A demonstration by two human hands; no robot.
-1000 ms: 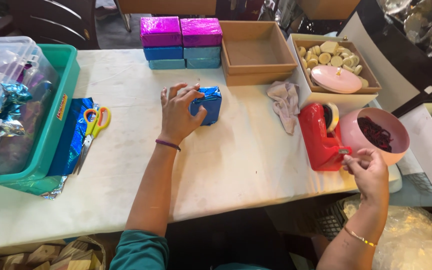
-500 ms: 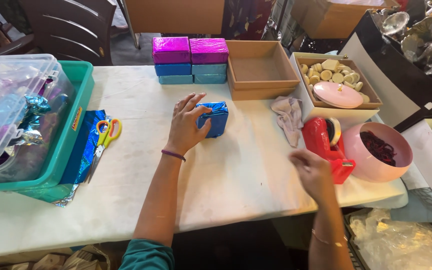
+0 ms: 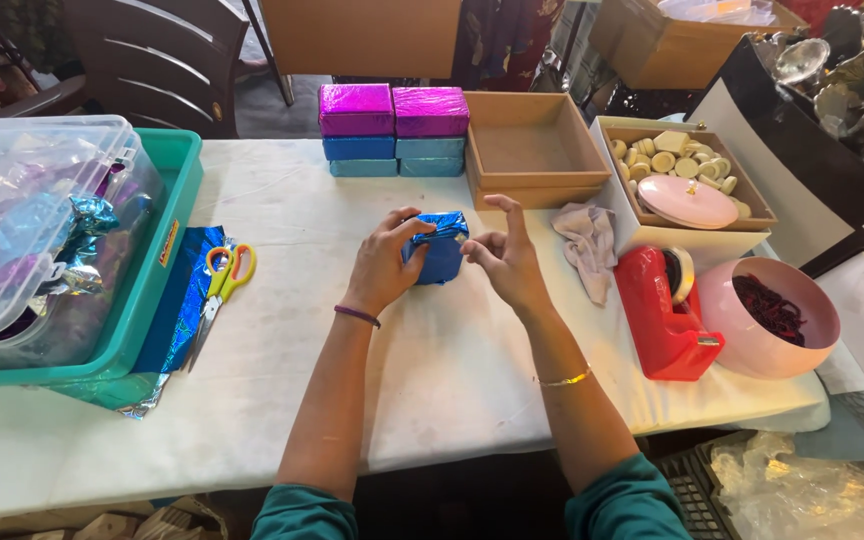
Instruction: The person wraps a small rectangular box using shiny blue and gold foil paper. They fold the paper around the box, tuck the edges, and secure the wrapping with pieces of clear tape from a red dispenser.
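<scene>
The left hand (image 3: 384,262) grips a small box wrapped in blue foil (image 3: 439,250), its fingers (image 3: 414,228) curled over the box's top and near side, pressing it down on the white worktop (image 3: 452,370). The right hand (image 3: 505,255) sits just right of the box, its fingers half spread, the thumb and forefinger tips meeting the foil at the upper right corner (whether they pinch a fold there cannot be told).

Beyond the fingertips stand stacked foil boxes (image 3: 394,130), magenta over blue, with an empty brown tray (image 3: 532,150) beside them. A grey cloth (image 3: 585,240) lies just right of the right hand; farther right are a red tape dispenser (image 3: 664,315) and a pink bowl (image 3: 767,318). Well left of the left hand lie yellow-handled scissors (image 3: 224,275) on blue foil sheet (image 3: 177,315), beside a teal bin (image 3: 142,290).
</scene>
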